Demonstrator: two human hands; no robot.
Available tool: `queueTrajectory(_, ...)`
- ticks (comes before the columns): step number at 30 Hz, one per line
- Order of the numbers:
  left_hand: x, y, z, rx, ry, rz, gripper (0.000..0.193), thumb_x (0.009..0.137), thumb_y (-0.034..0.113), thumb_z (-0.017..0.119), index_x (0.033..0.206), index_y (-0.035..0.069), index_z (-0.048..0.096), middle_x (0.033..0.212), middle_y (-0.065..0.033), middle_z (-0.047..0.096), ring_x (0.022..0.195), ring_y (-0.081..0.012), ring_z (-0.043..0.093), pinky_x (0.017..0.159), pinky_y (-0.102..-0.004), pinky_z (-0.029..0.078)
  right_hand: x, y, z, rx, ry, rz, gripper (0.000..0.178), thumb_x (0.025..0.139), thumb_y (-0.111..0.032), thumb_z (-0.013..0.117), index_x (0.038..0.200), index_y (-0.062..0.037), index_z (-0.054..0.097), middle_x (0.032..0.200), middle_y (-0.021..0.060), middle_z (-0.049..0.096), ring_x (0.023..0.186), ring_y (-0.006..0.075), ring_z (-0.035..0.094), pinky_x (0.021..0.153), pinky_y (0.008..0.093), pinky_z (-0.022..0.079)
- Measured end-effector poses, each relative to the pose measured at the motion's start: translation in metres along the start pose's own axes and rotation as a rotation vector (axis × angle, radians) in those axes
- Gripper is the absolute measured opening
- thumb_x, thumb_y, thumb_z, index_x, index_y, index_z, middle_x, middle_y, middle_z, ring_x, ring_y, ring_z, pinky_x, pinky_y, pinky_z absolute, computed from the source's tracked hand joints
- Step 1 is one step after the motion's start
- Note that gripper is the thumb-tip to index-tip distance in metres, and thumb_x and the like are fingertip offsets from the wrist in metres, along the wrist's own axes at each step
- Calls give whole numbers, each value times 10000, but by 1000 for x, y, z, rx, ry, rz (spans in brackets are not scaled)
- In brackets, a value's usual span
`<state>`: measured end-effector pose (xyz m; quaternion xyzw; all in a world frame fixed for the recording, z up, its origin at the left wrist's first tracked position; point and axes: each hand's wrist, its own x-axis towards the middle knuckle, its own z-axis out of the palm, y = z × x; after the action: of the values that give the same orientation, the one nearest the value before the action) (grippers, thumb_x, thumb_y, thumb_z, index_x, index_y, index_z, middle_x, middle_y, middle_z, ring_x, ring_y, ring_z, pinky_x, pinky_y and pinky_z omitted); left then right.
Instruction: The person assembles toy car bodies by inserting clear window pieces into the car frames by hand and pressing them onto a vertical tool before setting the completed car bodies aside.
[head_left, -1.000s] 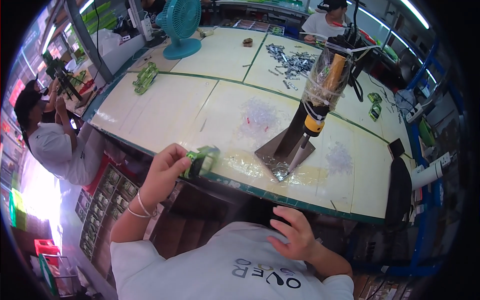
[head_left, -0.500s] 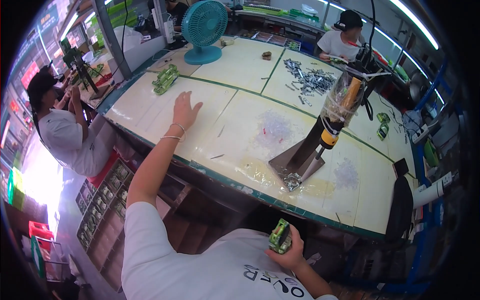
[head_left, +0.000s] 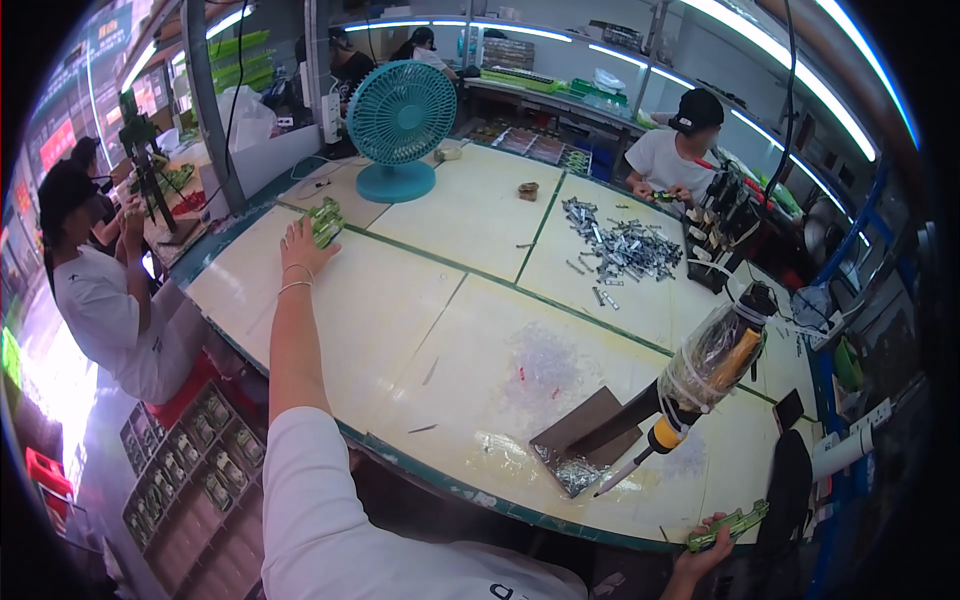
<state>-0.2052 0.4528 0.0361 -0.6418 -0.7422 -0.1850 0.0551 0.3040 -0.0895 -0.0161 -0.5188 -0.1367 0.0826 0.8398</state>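
Observation:
My left hand (head_left: 308,252) reaches across the table at the far left, fingers apart. It lies right beside a small stack of lime-green plastic parts (head_left: 325,222), and its fingers appear to touch the near side. At the table's front right edge, my right hand (head_left: 706,541) is closed around a single lime-green plastic part (head_left: 735,524), held lengthwise. Between my hands, a power screwdriver (head_left: 668,434) with a yellow collar leans on a brown metal stand (head_left: 590,430), its shaft pointing down.
Many small metal pieces (head_left: 625,245) lie heaped toward the back right. Clear plastic bits (head_left: 545,360) are scattered mid-table. A teal fan (head_left: 403,115) stands at the back. Co-workers sit at the left (head_left: 95,300) and far right (head_left: 665,160). A divided tray (head_left: 190,470) of parts is below left.
My left hand has moved across the table to the green stack. My right hand has shifted right, turning its green part lengthwise. The whole view has also shifted.

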Motion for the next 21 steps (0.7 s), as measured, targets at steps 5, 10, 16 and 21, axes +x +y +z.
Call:
queueTrajectory(5,10,4,-5,-12,-167,-31,759,648,417,607,1221,10,320,1208,-201,398,1138,-313,368,951,-369,293,-7,-2,11,-145,-15,-75,362,788,-176,495,1085,7,396,875,68,484,705,119,473,502,192,410)
queueTrajectory(10,-24,51,-2,-79,-157,159,537,655,340,582,1028,-21,447,1029,-209,508,998,-344,454,864,-362,370,0,3,1,-123,-27,-25,418,777,-139,489,1147,1,353,896,73,482,706,122,469,513,195,409)
queueTrajectory(16,-98,99,-13,-144,-239,436,616,664,358,596,1099,-33,403,1040,-204,486,956,-335,440,845,-369,364,-4,-1,6,-131,-42,-11,512,764,-96,485,1234,-9,304,929,84,480,717,134,468,530,206,409)
queueTrajectory(21,-161,107,-33,-285,-219,632,569,635,336,621,1050,-13,448,995,-177,502,926,-326,442,829,-365,371,-6,2,8,-138,-119,-93,540,745,-127,517,1220,19,307,935,108,478,718,147,469,544,214,411)
